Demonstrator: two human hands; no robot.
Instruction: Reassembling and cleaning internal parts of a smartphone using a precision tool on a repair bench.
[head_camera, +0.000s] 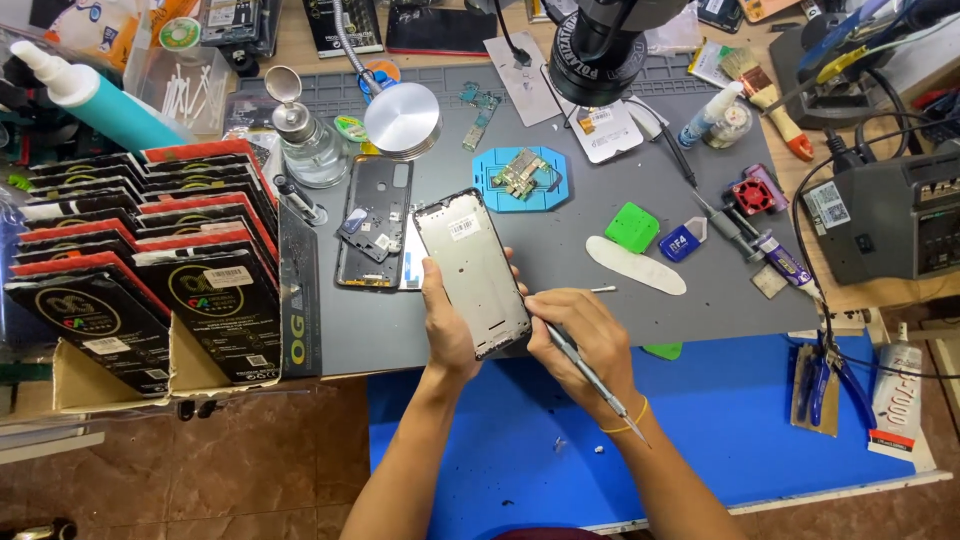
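My left hand (447, 325) grips the silver metal phone mid-frame (472, 270) by its lower left edge, just below frame centre, tilted above the desk edge. My right hand (582, 340) is clenched round a slim grey metal pry tool (590, 377), pen-style, tip at the frame's lower right edge. Looks like I'm working that edge seam; next move needs a shallow tip angle and a steady left grip, or it slips.

Nearest surface is a blue mat (740, 420); past it a grey silicone work mat (560, 250) on the desk. On it: black phone back shell (375, 235) just left of the frame, blue board holder (520, 178), green plastic pick (632, 227). Upper frame: microscope head (600, 50). Left: rack of black-and-red boxes (140, 270). Brown tiled floor (200, 480) at lower left.
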